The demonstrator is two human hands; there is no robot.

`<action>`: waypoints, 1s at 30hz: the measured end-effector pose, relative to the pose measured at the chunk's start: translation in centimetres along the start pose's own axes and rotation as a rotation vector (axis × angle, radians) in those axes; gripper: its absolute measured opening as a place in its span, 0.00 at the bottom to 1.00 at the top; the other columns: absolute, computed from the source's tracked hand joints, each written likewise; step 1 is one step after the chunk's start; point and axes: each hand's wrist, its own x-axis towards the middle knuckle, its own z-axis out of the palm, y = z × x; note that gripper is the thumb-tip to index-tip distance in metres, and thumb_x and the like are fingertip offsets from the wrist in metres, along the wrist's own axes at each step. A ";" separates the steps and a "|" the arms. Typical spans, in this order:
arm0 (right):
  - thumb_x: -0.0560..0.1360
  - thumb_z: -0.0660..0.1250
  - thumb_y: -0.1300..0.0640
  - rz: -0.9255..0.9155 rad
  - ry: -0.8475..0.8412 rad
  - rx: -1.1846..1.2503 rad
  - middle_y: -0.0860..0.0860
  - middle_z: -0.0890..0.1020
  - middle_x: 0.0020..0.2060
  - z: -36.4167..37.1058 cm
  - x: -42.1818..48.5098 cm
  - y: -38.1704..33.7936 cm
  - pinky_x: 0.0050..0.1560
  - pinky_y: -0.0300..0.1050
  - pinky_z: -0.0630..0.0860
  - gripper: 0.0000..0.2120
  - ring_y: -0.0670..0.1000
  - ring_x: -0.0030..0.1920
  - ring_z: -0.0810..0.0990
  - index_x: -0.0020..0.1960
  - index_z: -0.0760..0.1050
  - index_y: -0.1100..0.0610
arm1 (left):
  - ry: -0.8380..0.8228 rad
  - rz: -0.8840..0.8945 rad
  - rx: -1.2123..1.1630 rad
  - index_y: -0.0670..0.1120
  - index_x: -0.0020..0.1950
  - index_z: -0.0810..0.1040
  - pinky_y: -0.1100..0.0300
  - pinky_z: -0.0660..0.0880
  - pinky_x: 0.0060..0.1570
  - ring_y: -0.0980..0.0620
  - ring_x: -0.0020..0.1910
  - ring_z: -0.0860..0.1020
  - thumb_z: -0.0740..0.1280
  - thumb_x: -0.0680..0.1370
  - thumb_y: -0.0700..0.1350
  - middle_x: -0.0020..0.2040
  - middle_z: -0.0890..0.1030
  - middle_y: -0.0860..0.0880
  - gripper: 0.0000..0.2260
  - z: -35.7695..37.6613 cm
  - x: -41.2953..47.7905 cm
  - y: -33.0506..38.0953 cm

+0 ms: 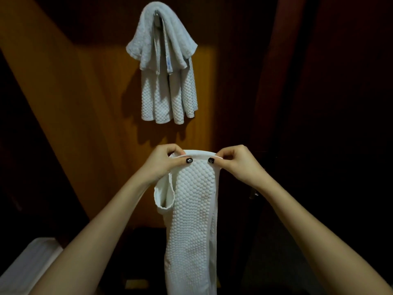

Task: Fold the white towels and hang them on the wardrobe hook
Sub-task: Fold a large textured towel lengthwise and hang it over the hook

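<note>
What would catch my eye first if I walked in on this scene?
Probably the white towel held up in the middle, long and bumpy-textured, with the left hand and right hand pinching its top edge. Above it, more white towels hang draped in a bundle over a hook on the orange-brown wardrobe panel, bright against the dark room.

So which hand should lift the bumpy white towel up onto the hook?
Probably the left hand: it pinches the bumpy white towel almost straight under the metal hook; the right hand sits further aside.
</note>
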 end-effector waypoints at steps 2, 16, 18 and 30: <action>0.76 0.69 0.54 -0.026 -0.017 -0.007 0.54 0.84 0.37 0.5 0.6 -0.4 0.44 0.58 0.77 0.09 0.60 0.42 0.82 0.40 0.83 0.56 | 0.016 0.002 0.020 0.48 0.39 0.80 0.63 0.70 0.42 0.60 0.41 0.76 0.74 0.71 0.44 0.38 0.79 0.55 0.04 -0.7 -0.2 -0.2; 0.76 0.69 0.60 -0.108 0.186 -0.037 0.46 0.84 0.47 0.7 2.5 -0.5 0.53 0.36 0.75 0.07 0.42 0.50 0.80 0.53 0.83 0.57 | -0.238 -0.236 0.109 0.50 0.47 0.80 0.61 0.72 0.52 0.58 0.52 0.77 0.76 0.69 0.41 0.50 0.79 0.53 0.10 -3.3 -3.9 -6.1; 0.76 0.69 0.60 -0.062 0.198 -0.035 0.48 0.84 0.48 0.1 2.7 0.3 0.53 0.37 0.76 0.08 0.43 0.51 0.80 0.54 0.82 0.58 | -0.212 -0.259 0.098 0.47 0.42 0.83 0.66 0.70 0.47 0.63 0.42 0.78 0.74 0.71 0.39 0.43 0.82 0.53 0.04 -3.2 -5.1 -7.1; 0.81 0.61 0.58 -0.001 0.156 -0.295 0.51 0.80 0.48 -2.9 3.4 2.6 0.42 0.41 0.74 0.07 0.48 0.45 0.78 0.55 0.76 0.58 | 0.115 -0.068 -0.044 0.45 0.45 0.82 0.67 0.72 0.48 0.60 0.44 0.79 0.70 0.75 0.41 0.44 0.82 0.51 0.02 -5.2 -2.9 -3.6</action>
